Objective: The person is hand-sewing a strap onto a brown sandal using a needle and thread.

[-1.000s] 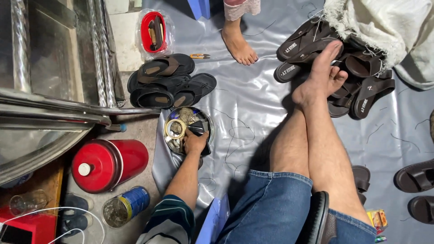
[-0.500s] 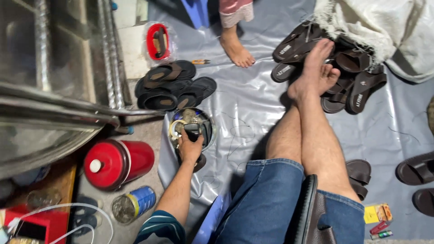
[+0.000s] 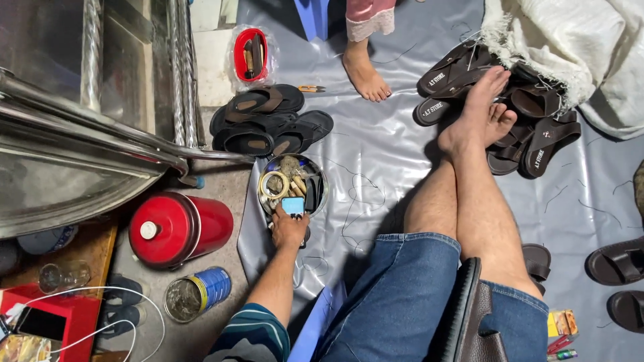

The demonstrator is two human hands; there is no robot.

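My left hand (image 3: 288, 230) reaches down to a round metal tin (image 3: 323, 186) on the grey plastic sheet. Its fingers pinch a small light-blue object (image 3: 292, 205) at the tin's near edge. Inside the tin lie a coil of pale cord (image 3: 273, 185) and several small tools. My right hand is out of sight. A dark sandal (image 3: 467, 315) rests against my lap, over my denim shorts. My bare legs (image 3: 469, 201) stretch out to the right of the tin.
Dark sandals are piled behind the tin (image 3: 268, 122) and under my feet (image 3: 530, 127). Another person's bare foot (image 3: 365, 72) stands at the back. A red jug (image 3: 178, 229), a blue can (image 3: 199, 292) and a steel frame (image 3: 100, 134) lie left. White sackcloth (image 3: 570, 40) fills the right corner.
My left hand was reaching into the tin's contents; it has drawn back a little to the near edge and now shows a small light-blue object in its fingers.
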